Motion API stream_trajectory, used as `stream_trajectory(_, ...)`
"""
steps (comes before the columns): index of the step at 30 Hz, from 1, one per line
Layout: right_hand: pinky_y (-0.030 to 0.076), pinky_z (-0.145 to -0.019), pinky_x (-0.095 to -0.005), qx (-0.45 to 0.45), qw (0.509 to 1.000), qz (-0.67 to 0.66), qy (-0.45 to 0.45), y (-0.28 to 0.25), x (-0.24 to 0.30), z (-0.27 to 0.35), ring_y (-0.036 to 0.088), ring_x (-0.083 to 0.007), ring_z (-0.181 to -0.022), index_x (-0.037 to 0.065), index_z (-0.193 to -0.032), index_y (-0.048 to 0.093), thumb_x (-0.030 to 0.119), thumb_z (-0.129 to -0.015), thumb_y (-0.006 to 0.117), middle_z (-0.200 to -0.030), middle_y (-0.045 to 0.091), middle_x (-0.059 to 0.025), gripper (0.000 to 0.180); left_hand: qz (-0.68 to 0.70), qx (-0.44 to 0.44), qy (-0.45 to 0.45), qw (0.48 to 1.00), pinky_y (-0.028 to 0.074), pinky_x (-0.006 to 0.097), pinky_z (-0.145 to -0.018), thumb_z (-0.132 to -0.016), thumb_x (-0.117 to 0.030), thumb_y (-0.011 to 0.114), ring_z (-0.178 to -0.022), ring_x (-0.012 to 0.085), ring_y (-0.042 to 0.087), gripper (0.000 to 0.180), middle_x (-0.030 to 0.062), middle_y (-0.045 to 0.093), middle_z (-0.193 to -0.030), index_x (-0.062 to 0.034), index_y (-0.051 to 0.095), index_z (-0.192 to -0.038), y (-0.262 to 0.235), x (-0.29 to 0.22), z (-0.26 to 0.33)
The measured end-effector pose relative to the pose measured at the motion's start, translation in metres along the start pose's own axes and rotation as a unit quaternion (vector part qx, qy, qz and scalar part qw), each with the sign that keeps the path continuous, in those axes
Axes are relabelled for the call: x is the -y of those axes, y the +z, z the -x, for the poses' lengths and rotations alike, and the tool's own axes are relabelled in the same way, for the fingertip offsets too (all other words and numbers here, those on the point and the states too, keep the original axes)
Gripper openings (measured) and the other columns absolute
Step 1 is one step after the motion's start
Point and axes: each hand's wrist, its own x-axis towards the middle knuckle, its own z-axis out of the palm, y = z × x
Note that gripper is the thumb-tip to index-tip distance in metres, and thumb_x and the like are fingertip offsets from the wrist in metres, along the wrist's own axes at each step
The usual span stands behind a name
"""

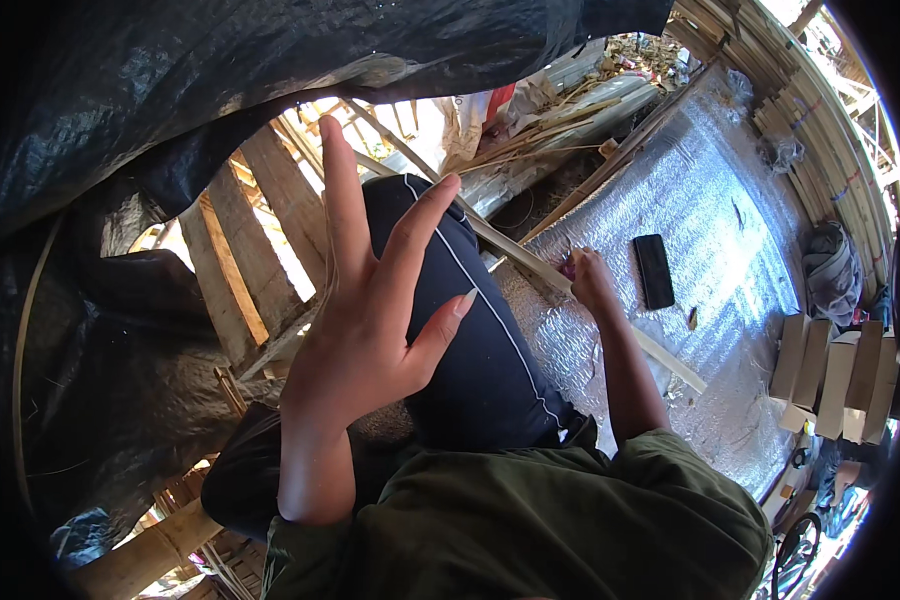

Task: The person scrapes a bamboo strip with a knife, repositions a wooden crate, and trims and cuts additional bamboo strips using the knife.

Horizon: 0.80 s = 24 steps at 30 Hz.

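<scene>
Above a dark trouser leg (470,385), the left hand (350,315) was raised empty, fingers and thumb spread wide. Over the silvery sheet (705,200) to the right, the right hand (593,282) was curled closed around a small purplish-red thing (569,268), mostly hidden by the fingers. A pale strip (670,362) crossed beneath that forearm; whether the hand touched it, I could not tell. Near the hand lay a black phone (654,271). At the right edge stood tan box-like pieces (835,380), their contents unclear. Crumpled clear plastic (781,152) lay farther up, beside stacked slats (820,150).
</scene>
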Motion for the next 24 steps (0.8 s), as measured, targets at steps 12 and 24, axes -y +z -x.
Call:
stream_trajectory(12,0.051,-0.083,-0.0506,-0.118,0.987,-0.105,0.006,0.018,0.011,-0.013,0.062,-0.0474,-0.091,-0.005,-0.111,0.049,0.004,-0.083,0.061,-0.09,0.063,-0.0272,0.032,0.011,0.017,-0.027,0.999,0.021,0.06,-0.116,-0.089,-0.019,0.067,-0.149,0.0521,-0.003,0.07,0.0302,-0.022,-0.159,-0.0094,0.037,-0.151,-0.008,0.0,0.01)
stream_trajectory(24,0.054,-0.072,-0.0375,0.105,0.992,-0.07,-0.004,0.011,0.032,-0.025,0.068,-0.0269,-0.081,-0.004,-0.088,0.068,0.039,-0.073,0.087,-0.087,0.07,-0.0176,0.05,0.033,0.03,-0.054,0.998,0.019,0.058,-0.117,-0.088,-0.016,0.068,-0.146,0.0567,-0.007,0.075,0.0368,-0.022,-0.155,-0.0107,0.032,-0.154,-0.019,0.004,0.029)
